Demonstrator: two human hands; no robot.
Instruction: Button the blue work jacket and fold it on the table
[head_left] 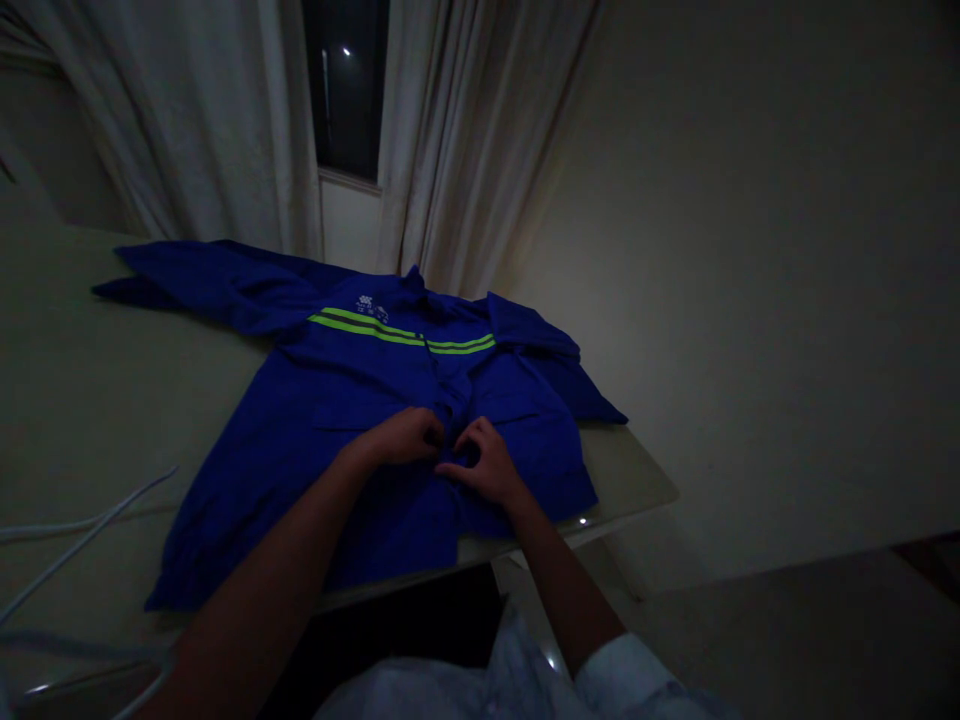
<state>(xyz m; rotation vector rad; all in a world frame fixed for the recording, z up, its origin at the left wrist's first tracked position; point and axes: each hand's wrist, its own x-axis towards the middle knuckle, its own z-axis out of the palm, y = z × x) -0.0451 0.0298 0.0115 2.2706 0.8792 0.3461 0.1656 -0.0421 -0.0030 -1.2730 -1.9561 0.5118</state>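
A blue work jacket (390, 380) with yellow-green reflective stripes across the chest and a small white print lies spread, front up, on a table. Both hands meet at its front opening, below the stripes. My left hand (409, 436) is closed, its curled fingers gripping the jacket's front edge. Just to the right, my right hand (487, 466) bends its thumb and fingers around a small gap, their tips at the same edge of cloth. Any button or fastener between the fingertips is too dark to make out.
The pale table (82, 380) has a glossy front edge close to me. White cords (90, 525) lie at the left. Behind stand light curtains (217, 120) around a dark window (346, 90). A plain wall (750, 250) rises at the right.
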